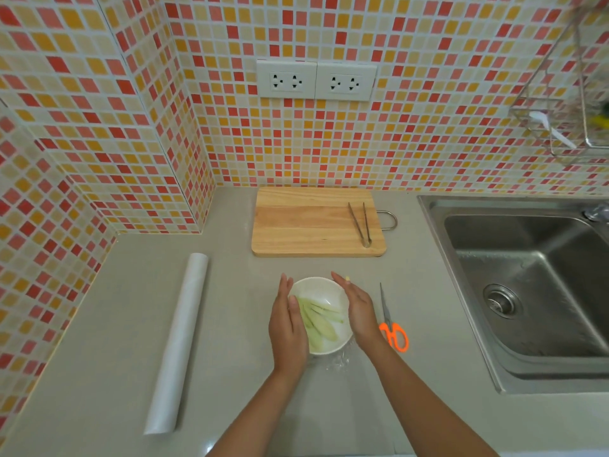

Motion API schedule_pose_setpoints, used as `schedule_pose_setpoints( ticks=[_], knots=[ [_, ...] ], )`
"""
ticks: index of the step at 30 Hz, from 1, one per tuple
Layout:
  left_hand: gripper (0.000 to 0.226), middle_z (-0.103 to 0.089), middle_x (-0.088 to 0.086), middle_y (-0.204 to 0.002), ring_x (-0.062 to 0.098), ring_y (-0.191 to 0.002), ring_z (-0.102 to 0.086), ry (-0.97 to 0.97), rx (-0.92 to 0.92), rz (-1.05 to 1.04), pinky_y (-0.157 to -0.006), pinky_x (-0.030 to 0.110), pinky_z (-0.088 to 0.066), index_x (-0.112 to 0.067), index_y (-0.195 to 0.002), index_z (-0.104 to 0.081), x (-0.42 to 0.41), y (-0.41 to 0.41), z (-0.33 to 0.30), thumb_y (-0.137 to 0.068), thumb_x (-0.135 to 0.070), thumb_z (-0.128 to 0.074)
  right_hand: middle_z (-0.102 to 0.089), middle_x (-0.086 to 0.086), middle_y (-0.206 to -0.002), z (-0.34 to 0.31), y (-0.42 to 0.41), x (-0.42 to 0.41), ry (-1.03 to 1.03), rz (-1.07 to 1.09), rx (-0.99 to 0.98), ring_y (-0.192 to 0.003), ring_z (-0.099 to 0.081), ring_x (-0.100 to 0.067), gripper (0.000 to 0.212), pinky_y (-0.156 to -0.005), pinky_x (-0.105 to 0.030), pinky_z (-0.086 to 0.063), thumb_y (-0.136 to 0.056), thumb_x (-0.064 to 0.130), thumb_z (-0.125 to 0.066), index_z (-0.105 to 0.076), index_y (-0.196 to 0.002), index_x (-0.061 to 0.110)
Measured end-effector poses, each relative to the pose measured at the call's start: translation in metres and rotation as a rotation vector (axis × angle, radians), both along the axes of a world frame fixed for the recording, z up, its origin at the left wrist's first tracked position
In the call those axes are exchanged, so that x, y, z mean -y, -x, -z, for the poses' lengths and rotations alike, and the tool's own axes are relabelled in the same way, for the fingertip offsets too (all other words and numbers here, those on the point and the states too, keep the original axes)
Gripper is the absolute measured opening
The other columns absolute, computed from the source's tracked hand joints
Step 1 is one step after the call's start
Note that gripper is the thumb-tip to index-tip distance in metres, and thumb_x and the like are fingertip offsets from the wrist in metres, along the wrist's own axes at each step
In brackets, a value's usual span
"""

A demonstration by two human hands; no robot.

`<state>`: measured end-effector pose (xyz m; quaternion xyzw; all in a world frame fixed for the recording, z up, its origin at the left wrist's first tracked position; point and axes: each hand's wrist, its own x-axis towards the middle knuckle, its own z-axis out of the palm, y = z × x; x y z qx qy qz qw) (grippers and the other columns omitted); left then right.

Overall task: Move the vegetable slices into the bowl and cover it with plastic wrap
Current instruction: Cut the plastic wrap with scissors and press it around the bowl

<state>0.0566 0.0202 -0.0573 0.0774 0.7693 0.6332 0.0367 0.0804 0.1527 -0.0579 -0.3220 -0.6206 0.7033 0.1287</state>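
A white bowl [324, 290] stands on the grey counter near the front, with several pale green vegetable slices [319, 319] lying in it. My left hand [286, 328] lies flat against the bowl's left side, fingers straight. My right hand [357, 306] presses the right side the same way. Clear plastic wrap [337, 359] shows crumpled at the bowl's near edge; whether it spans the top I cannot tell. The roll of plastic wrap [179, 341] lies on the counter to the left.
A wooden cutting board [309, 222] sits behind the bowl with metal tongs [361, 225] on its right part. Orange-handled scissors [392, 324] lie just right of my right hand. A steel sink [527, 288] fills the right side. Tiled walls close the back and left.
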Motion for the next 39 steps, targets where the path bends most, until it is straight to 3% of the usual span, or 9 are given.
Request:
schedule_pose_setpoints(
  ticks=[4, 7, 13, 16, 24, 27, 29, 33, 39],
  knots=[
    [0.045, -0.05, -0.002, -0.147, -0.002, -0.135, -0.042, -0.033, -0.009, 0.055, -0.111, 0.012, -0.031, -0.02, -0.15, -0.035, -0.001, 0.006, 0.002, -0.105, -0.025, -0.03, -0.067, 0.004, -0.074, -0.004, 0.0, -0.011, 0.017, 0.226, 0.086, -0.073, -0.061, -0.014, 0.03, -0.073, -0.031, -0.046, -0.096, 0.026, -0.051, -0.068, -0.072, 0.022],
    [0.046, -0.05, -0.002, -0.147, -0.004, -0.135, -0.042, -0.05, 0.001, 0.05, -0.109, 0.008, -0.03, -0.019, -0.15, -0.035, -0.002, 0.008, 0.004, -0.105, -0.026, -0.03, -0.036, 0.006, -0.047, -0.003, 0.0, -0.008, -0.136, 0.181, 0.208, -0.053, -0.034, -0.016, 0.05, -0.056, -0.031, -0.027, -0.091, 0.022, -0.057, -0.039, -0.045, 0.023],
    [0.047, -0.052, -0.006, -0.143, -0.007, -0.132, -0.043, -0.06, 0.005, 0.051, -0.105, 0.005, -0.03, -0.02, -0.149, -0.037, -0.002, 0.008, 0.006, -0.104, -0.03, -0.03, -0.059, -0.01, -0.065, -0.013, 0.003, -0.012, 0.158, 0.321, 0.187, -0.065, -0.054, -0.022, 0.022, -0.066, -0.035, -0.046, -0.078, 0.003, -0.071, -0.063, -0.057, 0.007],
    [0.048, -0.051, -0.006, -0.144, -0.009, -0.132, -0.042, -0.069, 0.017, 0.051, -0.105, 0.003, -0.03, -0.021, -0.149, -0.037, -0.002, 0.008, 0.007, -0.103, -0.033, -0.029, -0.055, -0.009, -0.069, -0.016, 0.006, -0.016, 0.309, 0.347, 0.209, -0.071, -0.051, -0.023, 0.02, -0.067, -0.036, -0.042, -0.076, 0.003, -0.073, -0.059, -0.062, 0.002],
    [0.048, -0.052, -0.005, -0.144, -0.005, -0.132, -0.043, -0.071, 0.019, 0.036, -0.105, 0.003, -0.029, -0.019, -0.149, -0.037, -0.004, 0.008, 0.008, -0.104, -0.032, -0.029, -0.065, -0.015, -0.073, -0.023, 0.001, -0.015, 0.447, 0.357, 0.249, -0.063, -0.061, -0.028, 0.009, -0.067, -0.039, -0.053, -0.078, 0.002, -0.073, -0.066, -0.075, -0.004],
    [0.046, -0.052, -0.005, -0.144, -0.004, -0.133, -0.043, -0.056, -0.002, 0.037, -0.106, 0.004, -0.03, -0.02, -0.148, -0.038, -0.004, 0.007, 0.008, -0.105, -0.03, -0.029, -0.063, -0.015, -0.076, -0.024, 0.004, -0.02, 0.467, 0.298, 0.284, -0.071, -0.061, -0.031, 0.017, -0.082, -0.049, -0.053, -0.081, 0.004, -0.072, -0.066, -0.09, -0.009],
    [0.045, -0.053, -0.005, -0.143, -0.003, -0.133, -0.044, -0.046, -0.013, 0.038, -0.106, 0.005, -0.03, -0.021, -0.148, -0.038, -0.004, 0.007, 0.007, -0.104, -0.029, -0.03, -0.062, -0.013, -0.074, -0.024, 0.005, -0.023, 0.423, 0.267, 0.318, -0.069, -0.06, -0.029, 0.022, -0.075, -0.044, -0.055, -0.083, 0.009, -0.071, -0.065, -0.095, -0.008],
    [0.045, -0.053, -0.005, -0.143, -0.003, -0.132, -0.044, -0.034, -0.033, 0.042, -0.106, 0.005, -0.03, -0.022, -0.148, -0.038, -0.003, 0.008, 0.009, -0.104, -0.028, -0.031, -0.059, -0.008, -0.065, -0.021, 0.004, -0.024, 0.302, 0.25, 0.342, -0.056, -0.056, -0.02, 0.018, -0.048, -0.026, -0.047, -0.087, 0.014, -0.068, -0.063, -0.08, -0.002],
    [0.043, -0.053, -0.005, -0.142, -0.003, -0.132, -0.045, -0.025, -0.045, 0.043, -0.107, 0.006, -0.031, -0.021, -0.148, -0.038, -0.003, 0.009, 0.01, -0.105, -0.025, -0.032, -0.037, -0.004, -0.051, -0.012, 0.01, -0.026, 0.054, 0.271, 0.392, -0.05, -0.032, -0.018, 0.045, -0.052, -0.029, -0.027, -0.084, 0.011, -0.066, -0.04, -0.047, 0.011]
  ],
)
